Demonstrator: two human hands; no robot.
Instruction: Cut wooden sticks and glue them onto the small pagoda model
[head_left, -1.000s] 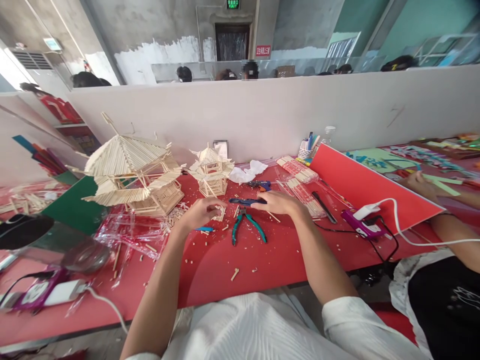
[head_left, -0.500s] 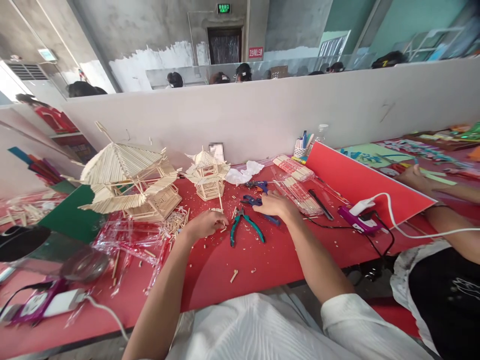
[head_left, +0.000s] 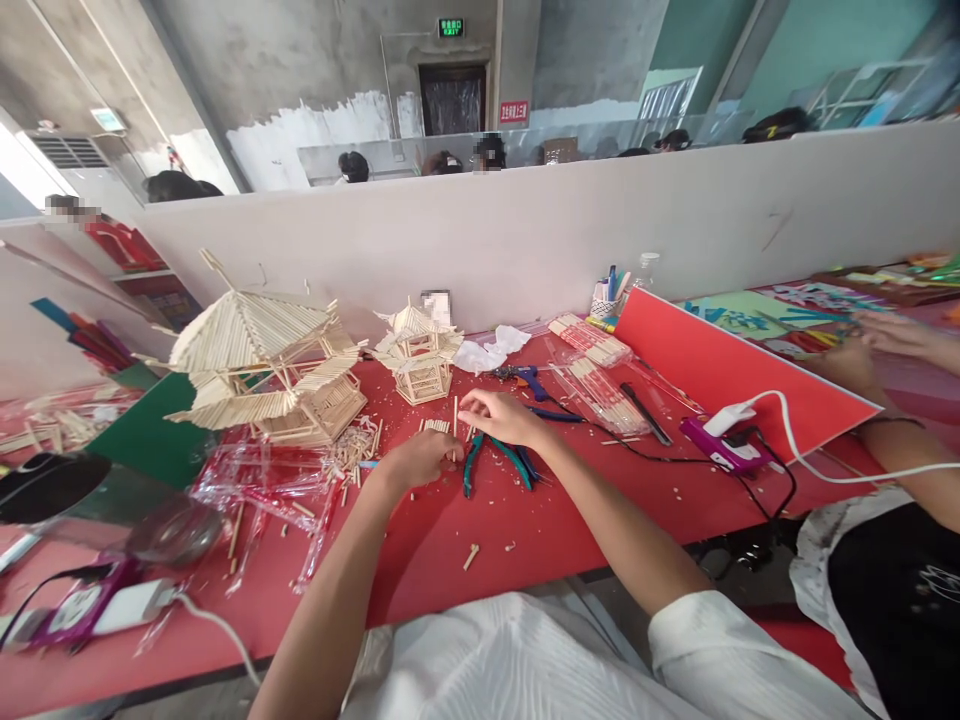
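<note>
My left hand (head_left: 420,458) is closed in a pinch on the lower end of a thin wooden stick (head_left: 454,420), which stands upright above the red table (head_left: 570,510). My right hand (head_left: 501,415) comes in from the right. Its fingertips are closed on the upper part of the same stick. Teal-handled pliers (head_left: 480,462) lie on the table just below both hands. A blue-handled tool (head_left: 551,412) lies beside my right wrist. A small stick pagoda (head_left: 417,355) stands just behind the hands.
A large stick pagoda (head_left: 262,365) stands at the left among clear wrappers (head_left: 262,480) and loose sticks. Stick packs (head_left: 600,380), a pen cup (head_left: 607,298) and a corded purple glue gun (head_left: 724,450) lie to the right. Another glue gun (head_left: 75,605) is front left. A co-worker's hand (head_left: 892,335) is at far right.
My right hand let go of the blue-handled tool and moved left to meet my left hand. A stick now stands upright between the two hands.
</note>
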